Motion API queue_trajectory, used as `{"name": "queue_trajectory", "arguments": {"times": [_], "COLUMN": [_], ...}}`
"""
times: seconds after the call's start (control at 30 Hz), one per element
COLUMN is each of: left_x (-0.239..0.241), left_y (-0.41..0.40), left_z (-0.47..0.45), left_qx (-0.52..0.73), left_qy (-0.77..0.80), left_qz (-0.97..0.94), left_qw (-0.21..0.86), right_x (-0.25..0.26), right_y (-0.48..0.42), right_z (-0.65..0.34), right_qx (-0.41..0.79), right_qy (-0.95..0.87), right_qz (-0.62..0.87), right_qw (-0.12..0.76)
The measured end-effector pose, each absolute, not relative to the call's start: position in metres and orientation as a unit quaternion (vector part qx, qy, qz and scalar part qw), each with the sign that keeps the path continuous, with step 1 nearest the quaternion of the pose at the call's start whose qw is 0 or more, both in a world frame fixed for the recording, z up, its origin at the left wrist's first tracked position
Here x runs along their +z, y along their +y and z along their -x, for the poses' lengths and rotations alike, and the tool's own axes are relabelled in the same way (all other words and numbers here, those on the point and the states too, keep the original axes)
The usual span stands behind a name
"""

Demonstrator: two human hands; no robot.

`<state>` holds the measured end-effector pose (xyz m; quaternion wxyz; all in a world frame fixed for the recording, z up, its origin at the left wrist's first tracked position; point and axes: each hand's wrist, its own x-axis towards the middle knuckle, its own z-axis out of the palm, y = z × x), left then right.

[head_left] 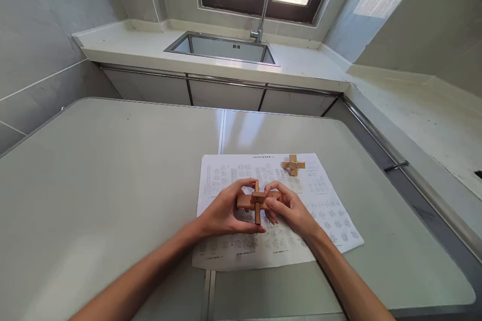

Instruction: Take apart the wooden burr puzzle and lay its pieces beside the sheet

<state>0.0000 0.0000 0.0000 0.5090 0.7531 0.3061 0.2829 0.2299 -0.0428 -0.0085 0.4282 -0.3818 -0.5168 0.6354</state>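
A brown wooden cross-shaped puzzle point(257, 200) is gripped from both sides just above a printed instruction sheet point(331, 210). My left hand point(226, 213) clasps its left end and my right hand point(288, 208) clasps its right end, fingers curled around the crossed bars. A smaller, lighter wooden cross puzzle point(293, 164) lies on the sheet's far right part, apart from both hands.
The sheet lies on a pale grey table point(94, 175) with a seam down its middle. Behind stands a white counter with a steel sink point(222, 49) and a curved tap point(262, 0) under a window. Another counter point(422, 110) runs along the right.
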Motion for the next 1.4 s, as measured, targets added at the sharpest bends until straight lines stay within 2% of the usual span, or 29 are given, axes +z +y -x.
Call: {"name": "queue_trajectory", "arguments": {"times": [1.4], "left_x": [-0.0013], "left_y": [0.0005], "left_z": [-0.0009], "left_qx": [0.285], "left_qy": [0.301], "left_qz": [-0.761], "left_qw": [0.499], "right_x": [-0.0146], "right_y": [-0.0415], "right_z": [-0.2311], "right_qx": [0.646], "right_qy": [-0.514], "right_qz": [0.353], "right_qw": [0.441]}}
